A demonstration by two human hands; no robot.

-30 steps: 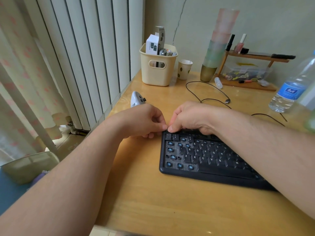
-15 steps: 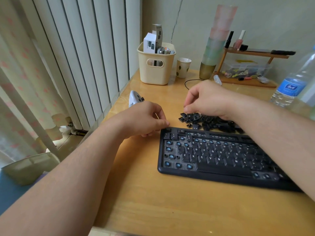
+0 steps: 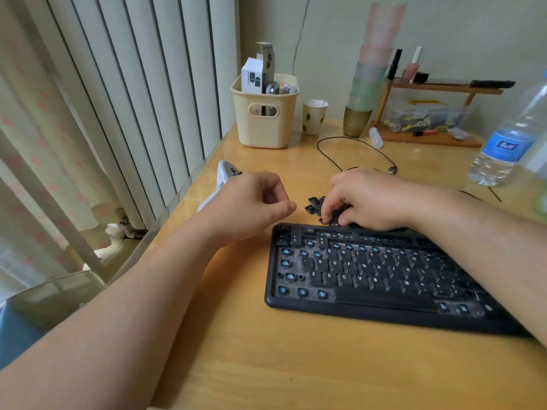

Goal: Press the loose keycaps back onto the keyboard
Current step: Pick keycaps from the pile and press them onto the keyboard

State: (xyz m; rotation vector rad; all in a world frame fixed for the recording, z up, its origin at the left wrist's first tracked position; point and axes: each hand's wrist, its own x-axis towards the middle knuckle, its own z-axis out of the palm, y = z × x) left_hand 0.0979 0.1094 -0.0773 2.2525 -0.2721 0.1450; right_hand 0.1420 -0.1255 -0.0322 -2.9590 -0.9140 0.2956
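Behind the keyboard, the right hand fingers loose keycaps, grasp unclear; the left hand curls empty.

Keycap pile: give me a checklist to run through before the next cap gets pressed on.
1. Loose black plastic keycaps within reach behind the black keyboard: ok.
2. Right hand on the pile: ok.
3. One cap pinched: cannot tell.
4. Open blue switch stems exposed at the keyboard's left: ok.
5. Left hand off the keys, fingers curled, holding nothing visible: ok.
6. Cap legend matches its slot: cannot tell.
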